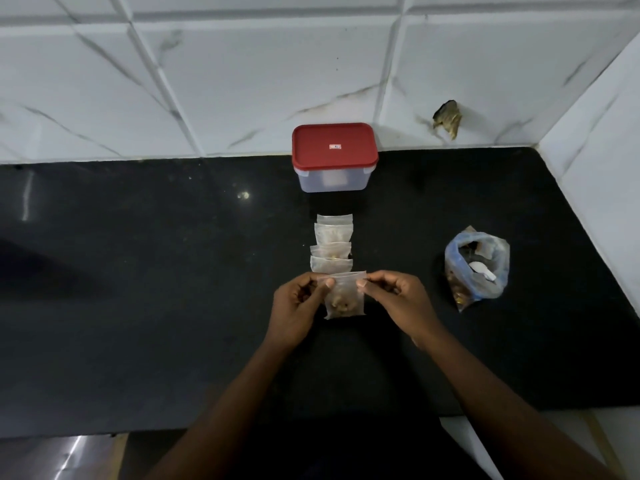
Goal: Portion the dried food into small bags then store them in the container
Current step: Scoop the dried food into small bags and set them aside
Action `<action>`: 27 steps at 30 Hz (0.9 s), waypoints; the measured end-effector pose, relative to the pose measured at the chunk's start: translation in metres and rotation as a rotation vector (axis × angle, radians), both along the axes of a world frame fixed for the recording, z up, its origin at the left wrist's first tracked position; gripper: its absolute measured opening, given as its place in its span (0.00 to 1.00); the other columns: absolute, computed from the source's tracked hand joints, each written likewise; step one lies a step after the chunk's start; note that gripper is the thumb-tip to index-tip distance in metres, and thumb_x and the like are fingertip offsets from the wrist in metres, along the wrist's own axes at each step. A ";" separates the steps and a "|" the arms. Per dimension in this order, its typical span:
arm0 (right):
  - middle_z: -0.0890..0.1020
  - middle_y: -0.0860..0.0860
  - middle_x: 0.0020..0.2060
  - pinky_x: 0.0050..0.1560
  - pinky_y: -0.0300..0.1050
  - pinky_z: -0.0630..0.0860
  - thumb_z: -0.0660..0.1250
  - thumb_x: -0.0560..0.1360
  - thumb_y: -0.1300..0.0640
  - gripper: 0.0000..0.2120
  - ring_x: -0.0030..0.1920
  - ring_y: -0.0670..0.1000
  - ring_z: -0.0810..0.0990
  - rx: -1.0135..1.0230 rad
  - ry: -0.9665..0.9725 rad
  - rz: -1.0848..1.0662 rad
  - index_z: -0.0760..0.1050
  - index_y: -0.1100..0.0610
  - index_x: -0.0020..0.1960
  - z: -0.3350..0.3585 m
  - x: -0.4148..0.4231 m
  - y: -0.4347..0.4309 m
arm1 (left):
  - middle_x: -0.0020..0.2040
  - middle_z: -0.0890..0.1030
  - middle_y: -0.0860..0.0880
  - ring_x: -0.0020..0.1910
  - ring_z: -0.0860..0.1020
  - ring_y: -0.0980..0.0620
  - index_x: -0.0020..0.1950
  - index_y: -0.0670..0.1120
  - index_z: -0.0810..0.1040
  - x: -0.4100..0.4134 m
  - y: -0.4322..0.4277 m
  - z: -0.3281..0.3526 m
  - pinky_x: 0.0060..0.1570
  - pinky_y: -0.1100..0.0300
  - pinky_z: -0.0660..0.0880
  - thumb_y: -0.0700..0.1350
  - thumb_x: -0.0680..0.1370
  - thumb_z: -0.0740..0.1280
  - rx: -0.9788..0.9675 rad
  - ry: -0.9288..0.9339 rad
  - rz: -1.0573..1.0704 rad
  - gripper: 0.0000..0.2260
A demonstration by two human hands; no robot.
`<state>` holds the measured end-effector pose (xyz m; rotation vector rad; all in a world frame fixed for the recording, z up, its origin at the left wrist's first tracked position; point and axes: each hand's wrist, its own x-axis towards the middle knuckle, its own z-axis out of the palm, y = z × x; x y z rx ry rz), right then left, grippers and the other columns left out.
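Reads as a home kitchen. Black polished stone counter (138,306), glossy enough to mirror a light, fitted into a corner. Backed by white marble-look wall tiles (259,81) with grey veins and wide grout lines; same finish on the side wall (606,185) at right. Chipped hole (446,119) noted low in the tiling near the corner. Household food storage on the counter: clear plastic container (332,183) with red snap lid (334,143) against the back wall, row of small bags (332,237) before it, loose plastic bag (500,251) of dried food to the right. Dim lighting.
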<state>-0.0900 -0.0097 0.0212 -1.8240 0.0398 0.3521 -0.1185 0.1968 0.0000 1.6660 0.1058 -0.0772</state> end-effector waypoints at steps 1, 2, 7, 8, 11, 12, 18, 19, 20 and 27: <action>0.87 0.46 0.45 0.52 0.40 0.80 0.74 0.76 0.55 0.05 0.49 0.44 0.85 0.002 -0.011 0.002 0.86 0.51 0.51 -0.002 0.000 0.002 | 0.48 0.87 0.46 0.49 0.86 0.47 0.52 0.43 0.85 -0.001 0.002 -0.001 0.53 0.43 0.83 0.44 0.83 0.68 0.011 0.002 0.013 0.07; 0.87 0.46 0.45 0.51 0.38 0.79 0.74 0.76 0.55 0.04 0.48 0.45 0.85 0.005 -0.021 0.003 0.86 0.51 0.51 -0.004 -0.001 0.005 | 0.48 0.87 0.46 0.49 0.86 0.47 0.52 0.44 0.85 -0.001 0.005 -0.004 0.53 0.42 0.83 0.45 0.82 0.69 0.022 0.001 0.020 0.07; 0.85 0.45 0.41 0.44 0.34 0.77 0.75 0.76 0.52 0.02 0.42 0.43 0.83 -0.049 -0.052 0.003 0.85 0.49 0.48 -0.015 -0.004 0.016 | 0.45 0.87 0.50 0.46 0.86 0.50 0.50 0.46 0.86 0.001 0.017 -0.010 0.49 0.47 0.83 0.45 0.81 0.70 0.116 0.026 0.001 0.05; 0.85 0.45 0.41 0.44 0.34 0.77 0.74 0.76 0.53 0.02 0.43 0.42 0.83 -0.053 -0.054 0.002 0.84 0.50 0.47 -0.018 -0.004 0.017 | 0.44 0.87 0.50 0.45 0.86 0.51 0.50 0.47 0.86 0.002 0.019 -0.012 0.48 0.48 0.83 0.45 0.81 0.71 0.132 0.026 -0.012 0.05; 0.86 0.47 0.42 0.49 0.40 0.79 0.73 0.77 0.56 0.01 0.45 0.45 0.84 -0.049 -0.070 -0.003 0.84 0.52 0.47 -0.026 -0.002 0.020 | 0.43 0.87 0.51 0.43 0.86 0.52 0.49 0.47 0.87 0.006 0.022 -0.016 0.46 0.54 0.83 0.45 0.80 0.72 0.171 0.017 -0.040 0.04; 0.86 0.48 0.42 0.50 0.41 0.79 0.73 0.77 0.57 0.01 0.46 0.45 0.84 -0.053 -0.073 -0.010 0.83 0.53 0.47 -0.028 -0.001 0.021 | 0.42 0.87 0.51 0.43 0.86 0.52 0.49 0.47 0.87 0.008 0.022 -0.017 0.46 0.54 0.83 0.45 0.80 0.72 0.170 0.018 -0.039 0.05; 0.86 0.45 0.40 0.45 0.34 0.78 0.75 0.75 0.55 0.01 0.43 0.42 0.84 -0.117 -0.069 -0.082 0.85 0.52 0.46 -0.035 0.008 0.029 | 0.47 0.88 0.56 0.48 0.86 0.57 0.52 0.48 0.88 0.013 0.023 -0.022 0.51 0.57 0.83 0.45 0.79 0.74 0.122 0.067 0.047 0.05; 0.86 0.44 0.39 0.44 0.33 0.77 0.76 0.75 0.55 0.02 0.42 0.41 0.84 -0.127 -0.067 -0.105 0.86 0.52 0.46 -0.036 0.009 0.030 | 0.47 0.88 0.56 0.47 0.86 0.57 0.53 0.48 0.88 0.013 0.024 -0.022 0.51 0.58 0.83 0.45 0.78 0.75 0.119 0.077 0.066 0.05; 0.86 0.44 0.39 0.45 0.33 0.77 0.77 0.74 0.54 0.02 0.42 0.41 0.84 -0.136 -0.068 -0.125 0.86 0.52 0.47 -0.037 0.011 0.031 | 0.47 0.88 0.55 0.46 0.86 0.57 0.52 0.47 0.88 0.014 0.026 -0.022 0.50 0.58 0.83 0.45 0.77 0.75 0.115 0.084 0.078 0.05; 0.87 0.44 0.40 0.47 0.41 0.80 0.77 0.73 0.52 0.04 0.43 0.43 0.85 -0.143 -0.017 -0.158 0.87 0.51 0.46 -0.048 0.013 0.038 | 0.46 0.88 0.55 0.46 0.86 0.59 0.51 0.48 0.87 0.024 0.040 -0.025 0.50 0.62 0.82 0.43 0.79 0.74 0.191 0.092 0.054 0.03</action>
